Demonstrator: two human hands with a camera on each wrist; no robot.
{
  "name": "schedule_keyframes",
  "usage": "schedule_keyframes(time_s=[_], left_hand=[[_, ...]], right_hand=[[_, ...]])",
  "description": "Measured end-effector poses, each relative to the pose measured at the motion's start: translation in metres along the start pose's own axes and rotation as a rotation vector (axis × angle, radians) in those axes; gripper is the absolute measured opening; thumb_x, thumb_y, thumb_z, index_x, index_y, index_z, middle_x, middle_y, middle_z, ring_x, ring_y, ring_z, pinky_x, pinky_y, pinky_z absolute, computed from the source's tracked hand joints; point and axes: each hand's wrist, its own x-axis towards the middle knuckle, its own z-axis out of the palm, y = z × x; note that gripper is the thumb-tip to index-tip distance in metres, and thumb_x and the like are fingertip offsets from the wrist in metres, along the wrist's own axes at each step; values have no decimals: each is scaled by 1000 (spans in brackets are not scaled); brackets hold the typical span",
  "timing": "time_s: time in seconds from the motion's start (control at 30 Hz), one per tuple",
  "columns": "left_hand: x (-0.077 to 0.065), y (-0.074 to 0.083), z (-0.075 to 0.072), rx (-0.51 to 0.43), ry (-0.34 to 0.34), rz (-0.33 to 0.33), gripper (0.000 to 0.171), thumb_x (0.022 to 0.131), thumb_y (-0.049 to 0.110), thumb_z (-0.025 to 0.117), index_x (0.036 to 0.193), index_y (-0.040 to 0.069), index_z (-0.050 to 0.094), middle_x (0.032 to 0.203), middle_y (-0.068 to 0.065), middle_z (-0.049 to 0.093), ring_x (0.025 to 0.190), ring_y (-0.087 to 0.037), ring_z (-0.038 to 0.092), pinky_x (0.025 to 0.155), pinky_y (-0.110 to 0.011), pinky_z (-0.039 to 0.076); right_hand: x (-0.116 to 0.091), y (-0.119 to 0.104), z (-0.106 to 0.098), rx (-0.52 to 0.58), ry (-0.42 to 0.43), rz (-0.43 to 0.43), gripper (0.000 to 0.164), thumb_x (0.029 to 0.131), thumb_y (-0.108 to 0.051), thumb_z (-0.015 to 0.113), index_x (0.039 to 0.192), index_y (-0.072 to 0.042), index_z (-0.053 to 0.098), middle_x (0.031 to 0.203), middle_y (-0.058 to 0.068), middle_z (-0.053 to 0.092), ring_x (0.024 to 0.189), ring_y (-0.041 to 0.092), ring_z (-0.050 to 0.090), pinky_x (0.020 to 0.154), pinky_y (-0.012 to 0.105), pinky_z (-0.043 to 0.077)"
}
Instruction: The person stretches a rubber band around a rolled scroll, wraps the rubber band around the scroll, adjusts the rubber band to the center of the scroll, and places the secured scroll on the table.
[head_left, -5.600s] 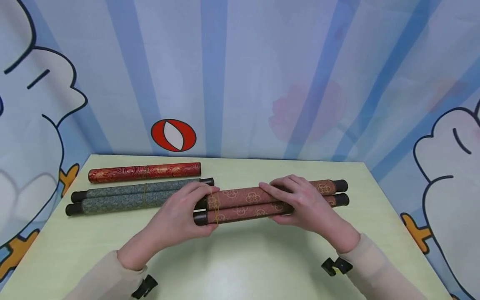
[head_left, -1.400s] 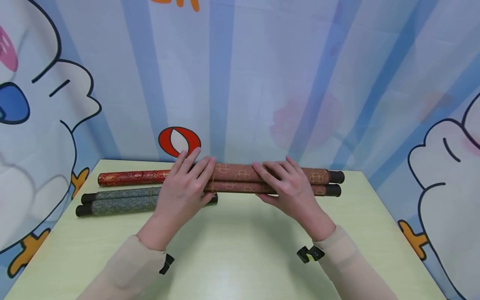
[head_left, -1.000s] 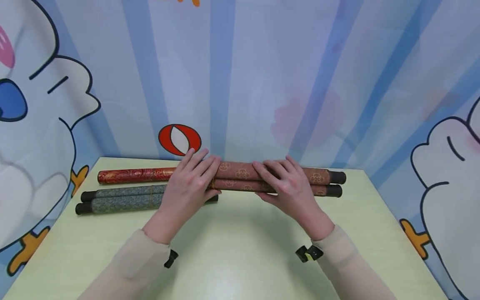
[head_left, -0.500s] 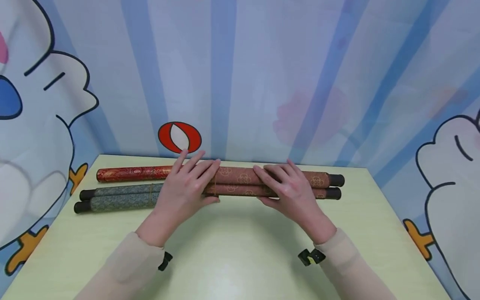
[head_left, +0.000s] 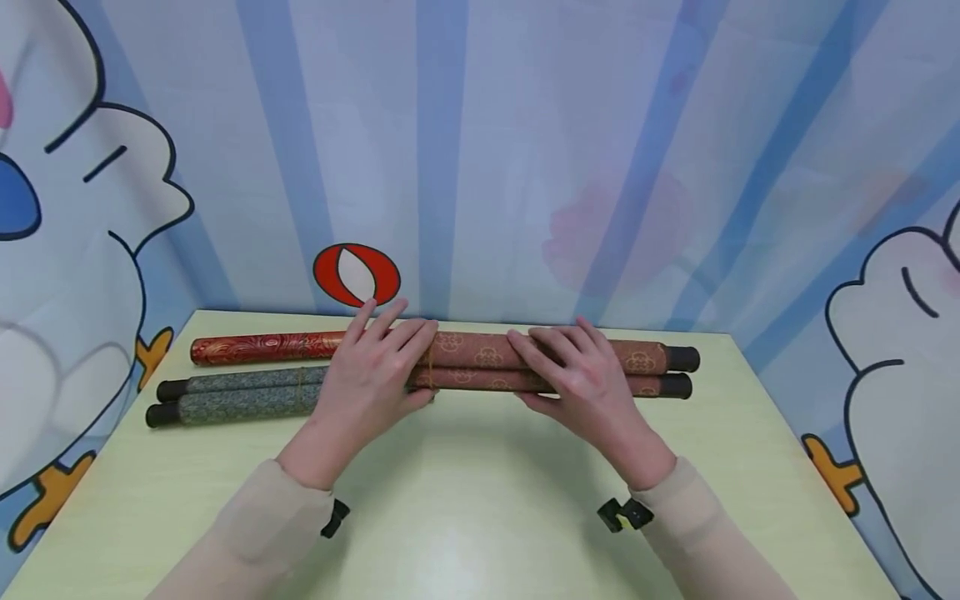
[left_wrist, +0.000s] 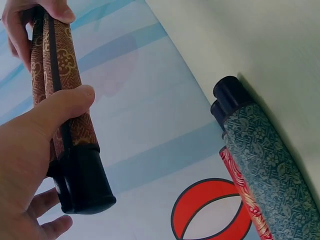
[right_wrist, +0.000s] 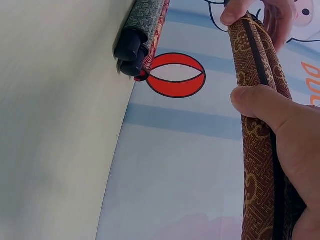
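Two reddish-brown scrolls [head_left: 487, 352] with gold flower patterns and black end caps lie side by side in both hands, raised off the table. A thin yellow band loops round them near the left hand. My left hand [head_left: 372, 367] grips the left end, thumb along the near side and fingers over the far side; its black caps [left_wrist: 85, 182] show in the left wrist view. With thumb below and fingers on top, my right hand [head_left: 581, 375] grips them right of the middle. The right caps [head_left: 678, 372] stick out beyond it.
On the table [head_left: 480, 500], a pair of grey-green scrolls [head_left: 247, 400] with black caps lies at the left, banded together. Behind them is a red roll with gold swirls [head_left: 262, 347], its right end hidden. A printed blue-striped cloth [head_left: 495, 167] stands behind the table.
Since the oldest frame, the brown scrolls have been raised and moved away from the body, and now overlap the red roll's right end in view. Over the last second both hands stay almost still.
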Motion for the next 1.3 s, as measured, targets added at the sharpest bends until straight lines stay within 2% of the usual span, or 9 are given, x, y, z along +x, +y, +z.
schedule_keyframes(time_s=[0.13,0.27,0.4,0.57,0.7,0.9,1.17,1.3], left_hand=[[3,1,-1,-12,9,-5,88,68,46,102,139,7,69,134,-11,72,141,-37,56,126,-57,34],[5,2,2,-17,16,21,87,67,46,103,137,6,70,132,-11,73,138,-35,59,126,-56,34],[2,1,2,-10,3,41,88,70,50,100,141,7,68,134,-10,72,139,-34,59,126,-58,34],[-4,-3,-6,9,1,-7,99,70,56,98,150,11,63,142,-10,69,144,-36,54,128,-61,28],[-6,-2,-9,29,-4,-18,97,70,55,98,148,9,64,142,-11,69,144,-37,54,128,-61,27],[-4,3,-6,82,25,10,90,70,50,100,142,5,68,136,-13,72,138,-36,59,125,-61,33],[2,1,-2,78,129,84,88,68,49,102,136,2,71,130,-13,75,131,-34,66,125,-58,35],[5,1,-2,67,121,124,89,70,50,100,138,2,69,132,-13,74,131,-32,66,127,-57,33]], right_hand=[[1,-2,1,12,7,13,86,69,-38,103,144,-13,68,120,14,70,105,36,68,99,66,56],[3,-6,3,20,-4,18,86,70,-37,102,145,-13,68,121,14,70,106,36,68,101,66,55],[5,-7,5,31,-26,20,85,71,-36,102,145,-14,67,123,14,70,107,36,68,103,69,53],[5,-7,5,43,-43,28,87,71,-35,102,147,-15,66,125,14,70,108,37,67,105,70,51],[5,-6,4,23,-22,19,87,70,-35,103,146,-14,67,126,15,70,109,37,67,106,71,50],[5,-9,4,18,-5,15,85,73,-35,102,147,-15,66,129,15,70,113,39,66,108,72,47],[9,-11,7,41,22,32,85,73,-32,102,148,-14,65,128,16,69,113,38,66,109,73,46],[11,-12,7,42,24,31,85,73,-33,102,147,-14,66,128,15,69,113,38,67,109,73,46]])
